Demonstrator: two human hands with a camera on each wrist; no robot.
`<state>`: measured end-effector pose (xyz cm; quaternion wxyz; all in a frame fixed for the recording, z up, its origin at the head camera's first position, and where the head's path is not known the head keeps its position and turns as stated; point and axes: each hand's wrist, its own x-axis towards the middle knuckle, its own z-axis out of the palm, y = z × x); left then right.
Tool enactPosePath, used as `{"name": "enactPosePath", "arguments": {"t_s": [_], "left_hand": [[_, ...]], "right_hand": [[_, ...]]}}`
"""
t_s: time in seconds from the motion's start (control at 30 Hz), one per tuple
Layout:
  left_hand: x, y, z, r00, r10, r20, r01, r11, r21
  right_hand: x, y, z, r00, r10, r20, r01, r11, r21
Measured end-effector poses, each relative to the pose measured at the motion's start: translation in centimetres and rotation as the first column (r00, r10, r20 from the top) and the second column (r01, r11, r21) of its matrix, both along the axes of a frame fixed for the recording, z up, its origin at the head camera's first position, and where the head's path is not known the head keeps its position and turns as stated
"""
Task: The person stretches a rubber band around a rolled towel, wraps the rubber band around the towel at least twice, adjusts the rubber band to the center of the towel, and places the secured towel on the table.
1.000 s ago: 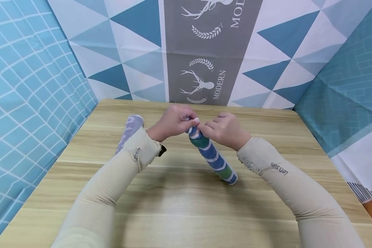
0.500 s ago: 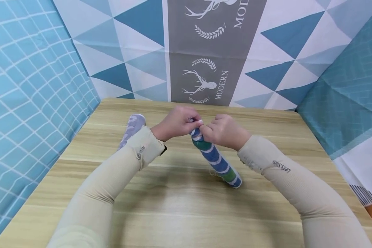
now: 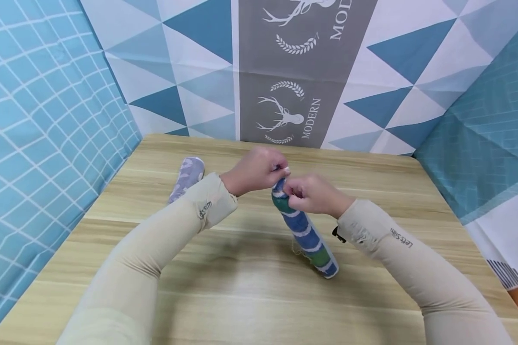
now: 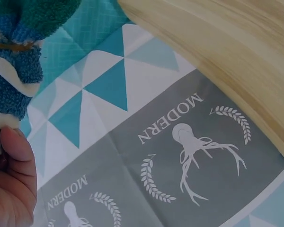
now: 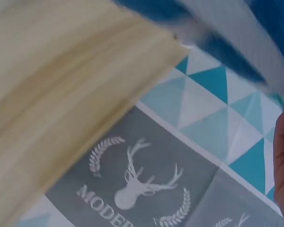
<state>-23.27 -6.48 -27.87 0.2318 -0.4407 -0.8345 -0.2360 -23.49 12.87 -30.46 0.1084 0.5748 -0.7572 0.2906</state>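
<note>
A rolled towel (image 3: pixel 303 229) with blue, green and white stripes stands tilted over the table, its lower end at or near the wood. My left hand (image 3: pixel 259 168) pinches its top end; in the left wrist view the thumb presses on the terry cloth. A thin brown band (image 4: pixel 12 46) cinches the towel a short way from that end. My right hand (image 3: pixel 317 195), fingers curled, grips the towel's side just below the left hand; its fingertips are partly hidden. In the right wrist view the towel (image 5: pixel 227 38) is blurred.
A purple patterned roll (image 3: pixel 188 176) lies on the wooden table (image 3: pixel 250 297) at the back left, partly behind my left sleeve. Patterned cloth hangings (image 3: pixel 203 72) close in the back and both sides. Loose threads dangle from the striped towel.
My right hand has slid down along the towel, away from the left fingertips. The towel's lower end has come nearer to me, and both hands sit slightly farther right in view.
</note>
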Motion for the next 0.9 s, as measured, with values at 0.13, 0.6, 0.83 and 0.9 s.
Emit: {"name": "enactPosePath", "arguments": {"t_s": [0.13, 0.6, 0.83, 0.9], "left_hand": [[0.1, 0.2, -0.1, 0.999, 0.035, 0.009, -0.035, 0.999, -0.011], [0.2, 0.1, 0.6, 0.912, 0.309, 0.270, -0.305, 0.950, -0.059], [0.3, -0.1, 0.9, 0.933, 0.262, 0.248, -0.259, 0.965, -0.047], [0.3, -0.3, 1.0, 0.952, 0.182, 0.248, -0.181, 0.983, -0.027]], "right_hand": [[0.4, 0.0, -0.9, 0.996, -0.077, -0.042, 0.076, 0.997, -0.021], [1.3, -0.2, -1.6, 0.916, -0.160, -0.368, 0.184, 0.983, 0.029], [0.7, 0.7, -1.3, 0.961, -0.130, -0.244, 0.147, 0.988, 0.053], [0.5, 0.8, -1.2, 0.989, -0.094, -0.111, 0.100, 0.994, 0.050]]}}
